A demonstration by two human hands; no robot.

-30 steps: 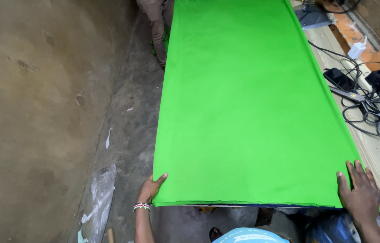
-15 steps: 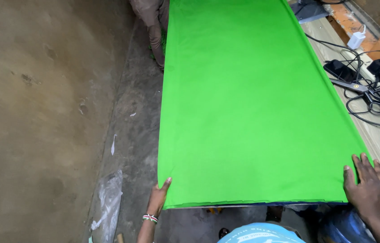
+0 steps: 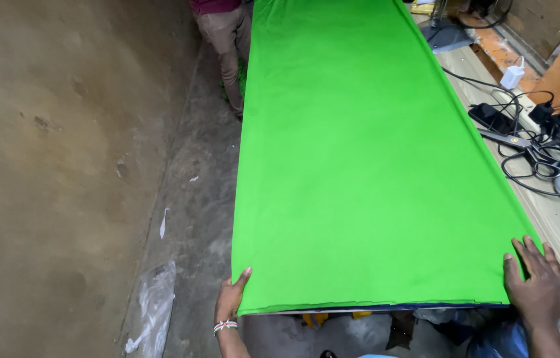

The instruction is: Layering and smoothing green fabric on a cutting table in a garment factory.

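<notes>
On the left I saw a crumpled plastic sheet (image 3: 154, 305) on the concrete floor (image 3: 194, 199). My left hand (image 3: 230, 299) gripped the near left corner of the green fabric (image 3: 366, 166), which lay spread along the table. A co-worker's legs (image 3: 227, 46) stood at its far left edge. My right hand (image 3: 537, 285) lay flat, fingers spread, on the right corner, with scissors (image 3: 545, 159) and cables (image 3: 525, 176) beyond.

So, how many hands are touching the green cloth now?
2. The left hand is at the near left corner of the bright green flat cloth; the right hand lies flat on its near right corner. Another person's hands at the far end are out of view.
</notes>
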